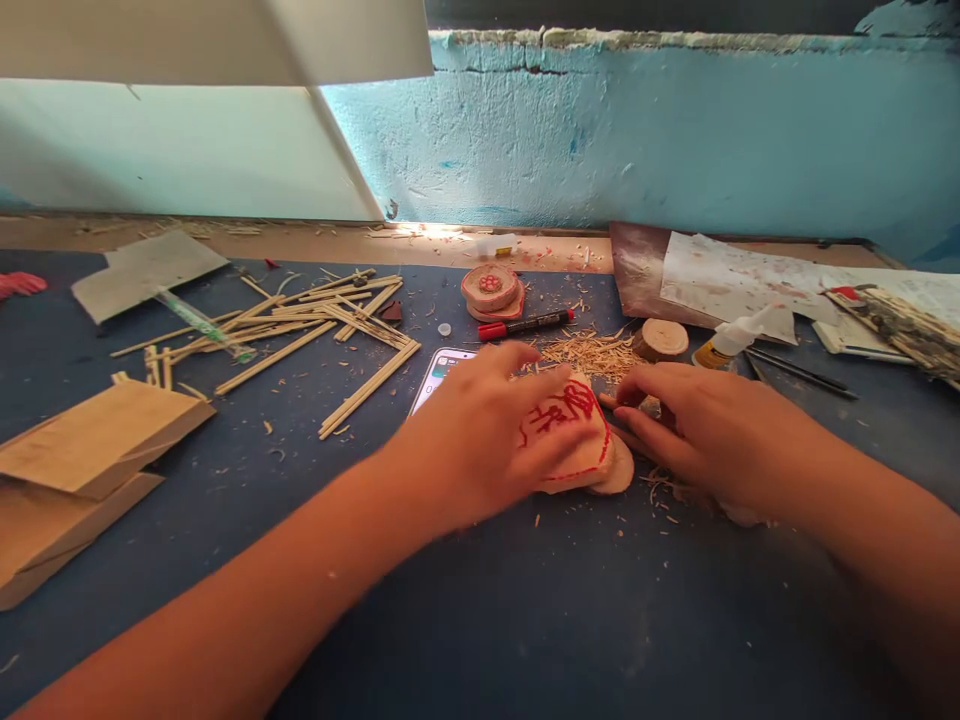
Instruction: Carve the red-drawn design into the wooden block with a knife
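Observation:
My left hand [480, 425] reaches over a pale wooden piece [577, 455] with red marker lines and a dashed red border, its thumb and fingers set around it. A rounded wooden slice [619, 470] shows partly under that piece. To the right, my right hand [697, 420] is closed, fingers curled, around a thin brown stick [609, 401] whose end points at the wooden piece. Most of the stick is hidden by the fingers. A phone [433, 375] lies behind my left hand, partly covered.
Wood shavings [589, 352], a red marker [525, 325], stacked wooden slices [491, 290], and a small log slice [661, 340] lie beyond my hands. A glue bottle [731, 338] stands right. Thin sticks [300, 320], a syringe [206, 325] and wooden blocks [97, 440] lie left.

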The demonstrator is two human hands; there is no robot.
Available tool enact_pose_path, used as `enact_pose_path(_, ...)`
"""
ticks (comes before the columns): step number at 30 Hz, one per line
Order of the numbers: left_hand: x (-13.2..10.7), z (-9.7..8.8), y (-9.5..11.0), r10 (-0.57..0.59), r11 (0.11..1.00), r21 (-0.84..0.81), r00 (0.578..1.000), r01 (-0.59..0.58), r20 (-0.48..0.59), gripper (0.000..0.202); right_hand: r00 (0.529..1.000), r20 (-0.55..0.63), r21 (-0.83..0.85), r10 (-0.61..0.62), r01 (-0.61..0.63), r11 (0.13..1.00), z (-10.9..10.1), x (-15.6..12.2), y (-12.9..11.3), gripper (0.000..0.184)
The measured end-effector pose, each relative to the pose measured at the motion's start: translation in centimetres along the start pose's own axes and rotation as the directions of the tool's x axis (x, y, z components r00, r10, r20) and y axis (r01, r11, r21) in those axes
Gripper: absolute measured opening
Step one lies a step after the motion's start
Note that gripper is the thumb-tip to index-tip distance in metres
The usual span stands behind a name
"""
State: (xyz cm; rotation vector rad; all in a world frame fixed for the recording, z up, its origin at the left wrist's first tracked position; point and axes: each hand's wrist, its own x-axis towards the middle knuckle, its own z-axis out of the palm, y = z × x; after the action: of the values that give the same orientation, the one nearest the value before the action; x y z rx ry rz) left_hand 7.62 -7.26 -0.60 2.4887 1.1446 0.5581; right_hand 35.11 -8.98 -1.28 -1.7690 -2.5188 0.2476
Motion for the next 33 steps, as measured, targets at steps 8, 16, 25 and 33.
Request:
enact_pose_path(8, 0.7, -5.6, -6.9, -0.481, 0.876, 0.189, 0.838, 0.444, 0.258, 0.088, 1.000, 0.020, -0.008, 0.021, -0.021, 1.000, 0.0, 0.6, 0.4, 0.043)
enact_pose_path(16, 1.1, -4.5, -7.2, -0.531, 0.845, 0.149, 0.838, 0.513, 0.125, 0.081, 0.999, -0.028, 0.029, -0.030, 0.031, 0.999, 1.2, 0.7, 1.0, 0.030)
enact_pose_path(25, 0.3, -1.4, -0.9, -0.063, 0.990, -0.129, 0.998, 0.064, 0.007, 0.065, 0.963, -0.266, 0.213, -0.036, 0.095, 0.972, 0.2, 0.8, 0.8, 0.027)
enact_pose_path(33, -0.7, 2.9, 0.7, 0.071, 0.997, -0.055, 0.974, -0.060, 0.216, 0.077, 0.980, -0.197, 0.979, 0.011, 0.196, 0.053, -2.9, -0.2, -1.7, 0.006)
